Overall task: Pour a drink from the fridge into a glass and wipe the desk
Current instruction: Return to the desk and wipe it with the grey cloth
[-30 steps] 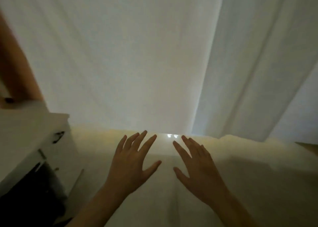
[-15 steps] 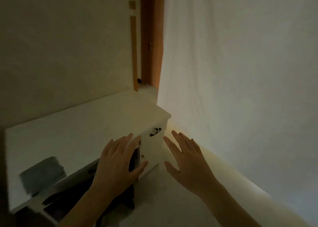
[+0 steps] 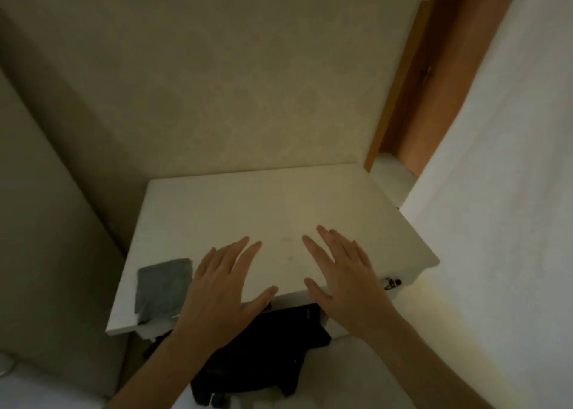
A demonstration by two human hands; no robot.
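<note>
A small white desk [image 3: 279,204] stands in a dim corner against a beige wall. On its front left part lies a grey cloth [image 3: 162,287], flat and partly over the edge. My left hand [image 3: 223,287] hovers over the desk's front edge with fingers spread, just right of the cloth and holding nothing. My right hand [image 3: 344,278] is also spread and empty, above the desk's front right part. No fridge, drink or glass is in view.
Dark clothing [image 3: 263,359] hangs out below the desk's front. A small metal handle [image 3: 391,283] shows under the right front corner. A white curtain [image 3: 496,191] hangs close on the right, a wooden frame [image 3: 434,76] behind it, and a beige wall panel [image 3: 46,191] on the left.
My view has swung left from the white curtain to the desk. Both hands, still spread and empty, now hover over the desk top instead of in front of the curtain.
</note>
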